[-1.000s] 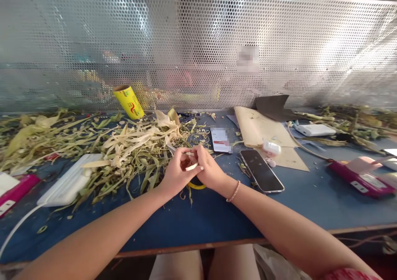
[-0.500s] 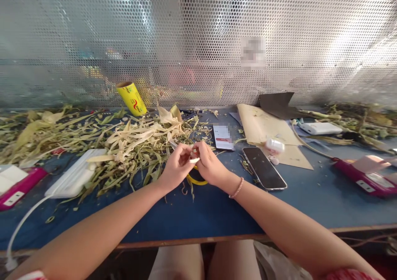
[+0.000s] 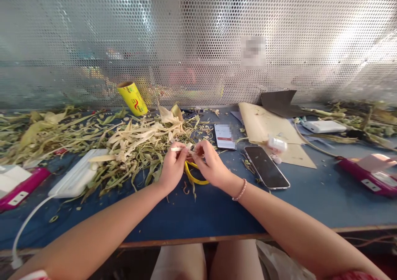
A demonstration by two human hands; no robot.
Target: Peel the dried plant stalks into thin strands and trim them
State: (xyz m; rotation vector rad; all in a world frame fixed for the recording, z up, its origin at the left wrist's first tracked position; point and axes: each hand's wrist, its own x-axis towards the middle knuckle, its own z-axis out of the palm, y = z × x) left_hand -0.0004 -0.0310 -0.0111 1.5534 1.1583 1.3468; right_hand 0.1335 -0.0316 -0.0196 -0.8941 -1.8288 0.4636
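Note:
My left hand (image 3: 173, 166) is closed in a pinch on a small pale strip (image 3: 177, 149), which sticks out to the left over its fingers. Close beside it, my right hand (image 3: 211, 164) has its fingers bent together near the left fingertips; what they pinch is too small to name. A yellow ring (image 3: 198, 181), perhaps a tape roll or a handle, lies on the blue table just under both hands. Left of and behind the hands spreads a heap of dried leaves and pale husks (image 3: 133, 141).
Around the table (image 3: 217, 218) lie a yellow tube (image 3: 132, 98), a white power strip (image 3: 76, 174), a dark phone (image 3: 266, 167), a lit phone (image 3: 225, 136), a brown paper sheet (image 3: 266, 125), an earphone case (image 3: 277, 144) and magenta power strips (image 3: 366, 176). Perforated metal (image 3: 198, 32) stands behind.
My hands have drawn slightly apart. The pale strip has moved left and now lies across my left fingers, and more of the yellow ring shows.

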